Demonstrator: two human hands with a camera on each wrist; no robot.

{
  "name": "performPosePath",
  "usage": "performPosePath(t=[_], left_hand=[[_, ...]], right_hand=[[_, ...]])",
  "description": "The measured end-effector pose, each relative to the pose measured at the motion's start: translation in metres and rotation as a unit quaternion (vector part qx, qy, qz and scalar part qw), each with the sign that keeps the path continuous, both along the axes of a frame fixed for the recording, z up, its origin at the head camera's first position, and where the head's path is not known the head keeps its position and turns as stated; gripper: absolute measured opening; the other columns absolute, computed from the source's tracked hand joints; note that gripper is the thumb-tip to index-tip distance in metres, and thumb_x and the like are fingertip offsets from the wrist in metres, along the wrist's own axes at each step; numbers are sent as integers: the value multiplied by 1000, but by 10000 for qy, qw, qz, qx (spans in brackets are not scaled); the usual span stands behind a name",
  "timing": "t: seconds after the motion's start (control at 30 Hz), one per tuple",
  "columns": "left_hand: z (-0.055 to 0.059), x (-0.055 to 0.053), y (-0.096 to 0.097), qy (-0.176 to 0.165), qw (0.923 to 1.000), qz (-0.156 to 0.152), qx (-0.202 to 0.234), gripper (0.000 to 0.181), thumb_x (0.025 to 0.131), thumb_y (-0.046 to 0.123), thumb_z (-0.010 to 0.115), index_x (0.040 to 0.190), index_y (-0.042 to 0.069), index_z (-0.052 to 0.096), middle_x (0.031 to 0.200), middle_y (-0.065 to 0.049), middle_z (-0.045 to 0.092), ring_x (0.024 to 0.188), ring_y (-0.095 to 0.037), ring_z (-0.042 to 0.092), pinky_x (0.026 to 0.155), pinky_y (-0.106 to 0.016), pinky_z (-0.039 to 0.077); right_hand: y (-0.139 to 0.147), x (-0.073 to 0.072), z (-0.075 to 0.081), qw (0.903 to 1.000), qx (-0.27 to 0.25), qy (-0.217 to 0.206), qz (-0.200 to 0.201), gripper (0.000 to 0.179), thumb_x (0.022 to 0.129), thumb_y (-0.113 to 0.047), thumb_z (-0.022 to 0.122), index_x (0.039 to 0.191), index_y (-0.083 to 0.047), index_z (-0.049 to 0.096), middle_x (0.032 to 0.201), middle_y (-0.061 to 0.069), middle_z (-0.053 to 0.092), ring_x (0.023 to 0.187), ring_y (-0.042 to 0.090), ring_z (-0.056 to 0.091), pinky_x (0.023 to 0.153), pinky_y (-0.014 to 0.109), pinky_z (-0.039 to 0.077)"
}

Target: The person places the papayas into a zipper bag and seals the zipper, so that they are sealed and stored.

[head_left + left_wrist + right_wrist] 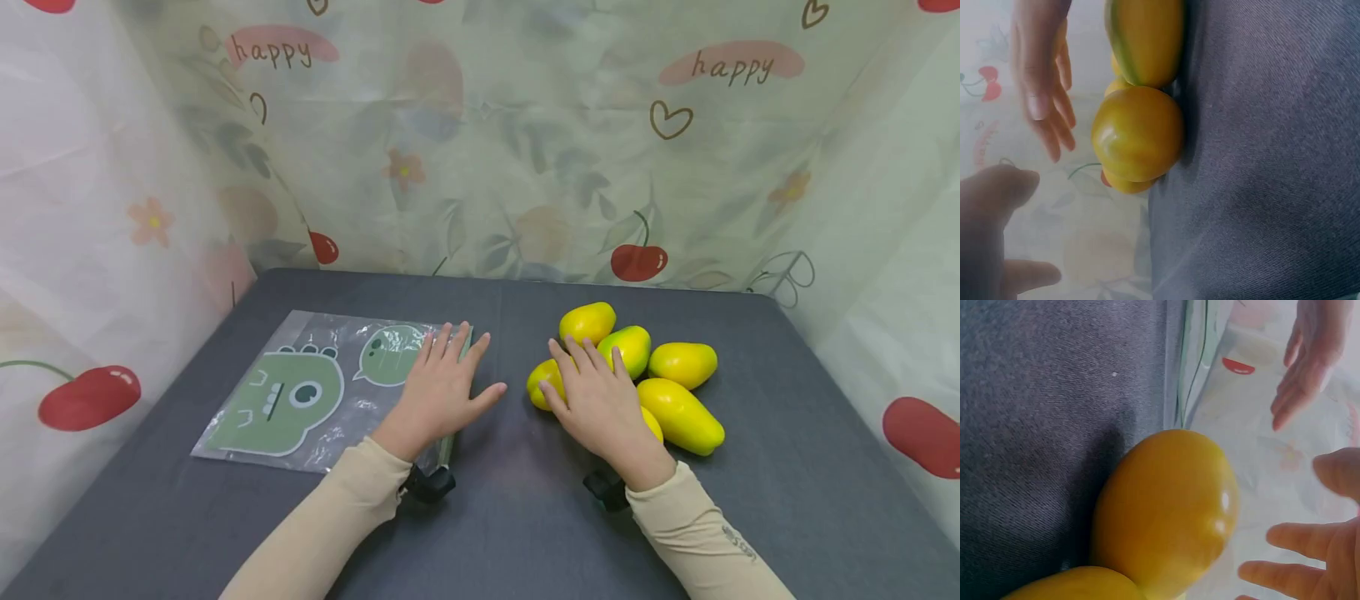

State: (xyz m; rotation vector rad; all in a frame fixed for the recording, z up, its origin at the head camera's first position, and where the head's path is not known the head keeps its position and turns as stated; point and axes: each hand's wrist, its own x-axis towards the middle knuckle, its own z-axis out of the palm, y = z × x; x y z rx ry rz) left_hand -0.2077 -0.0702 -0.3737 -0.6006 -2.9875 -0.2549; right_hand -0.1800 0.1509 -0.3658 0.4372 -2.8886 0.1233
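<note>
Several yellow mangoes, some tinged green, lie clustered on the right half of the table; a long one [681, 417] is nearest the right side and another mango [587, 322] is farthest back. My right hand [600, 404] hovers over the cluster's near left part, fingers spread, partly hiding mangoes beneath. To the left lies a flat clear plastic bag [360, 425] printed with green cartoon dinosaurs. Above its right edge my left hand [442, 387] is held with straight fingers, gripping nothing. The right wrist view shows a gap between a mango [1166, 512] and my right fingers [1304, 540].
A dark grey cloth covers the table [517, 533]. Patterned curtains [487, 142] with cherries, hearts and the word "happy" enclose the back and both sides. Each wrist carries a black camera, one of them below the left wrist [429, 485].
</note>
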Motion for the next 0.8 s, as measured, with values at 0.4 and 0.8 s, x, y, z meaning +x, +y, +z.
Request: performPosePath(t=[0.4,0.8], left_hand=[[8,2,-7,-498,9978,-258,341,50,97,44,54,137,14,55,132,-7,61,124,-27,55,110,-49,36],[24,-4,-33,-1183,9810,64,1534,42,99,39,52,134,15,57,104,-3,71,88,-16,67,74,-37,54]], right_hand=[[0,4,11,9968,-71,733,319,46,93,-32,63,132,-8,59,125,11,64,109,28,63,93,43,51],[-17,11,22,9764,-1905,540,862,21,91,-15,66,111,-15,70,98,-4,73,65,8,59,53,21,49]])
